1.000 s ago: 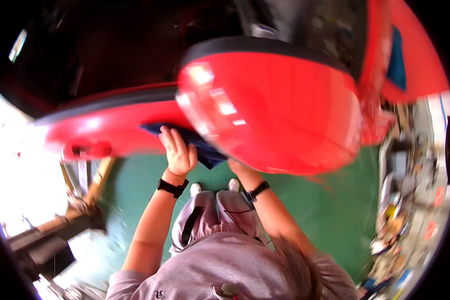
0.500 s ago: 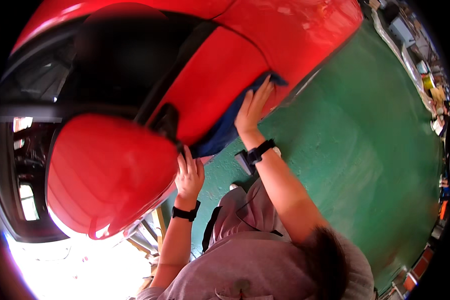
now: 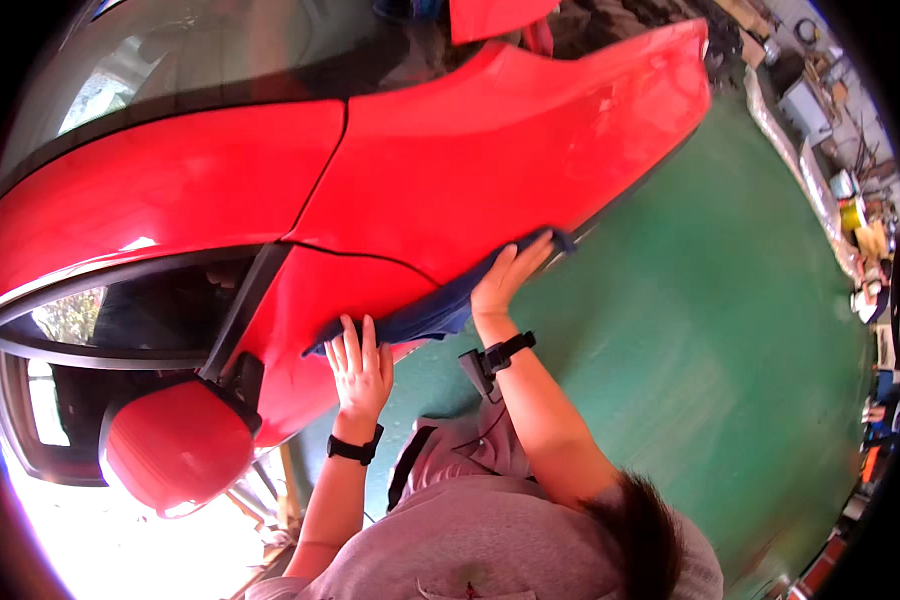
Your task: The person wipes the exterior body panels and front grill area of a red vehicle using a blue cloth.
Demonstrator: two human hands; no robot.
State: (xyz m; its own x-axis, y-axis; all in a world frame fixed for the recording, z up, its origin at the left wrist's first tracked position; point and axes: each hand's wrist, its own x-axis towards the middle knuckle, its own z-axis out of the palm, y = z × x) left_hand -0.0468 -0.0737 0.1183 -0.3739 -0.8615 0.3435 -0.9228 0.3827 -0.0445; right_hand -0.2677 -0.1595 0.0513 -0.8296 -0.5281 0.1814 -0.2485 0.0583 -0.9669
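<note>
Head view: a dark blue cloth (image 3: 425, 318) lies along the car's red side panels, to the right of the red wing mirror (image 3: 180, 440); the left hand (image 3: 360, 380) rests on its end nearer that mirror, fingers straight and slightly spread; the right hand (image 3: 505, 285) covers the end farther from it, that grip likewise outstretched, though its thumb is hidden; good wiping would want flat, even finger pressure, with the cloth kept between skin and paint; the hard block (image 3: 477, 372) on the right wrist is best held off the panel; the curved panel seam (image 3: 370, 253), up and right of the mirror, could snag a fold; the widest room for moving appears over the green floor (image 3: 670, 400), far right of the mirror; the mirror itself limits leftward travel.
</note>
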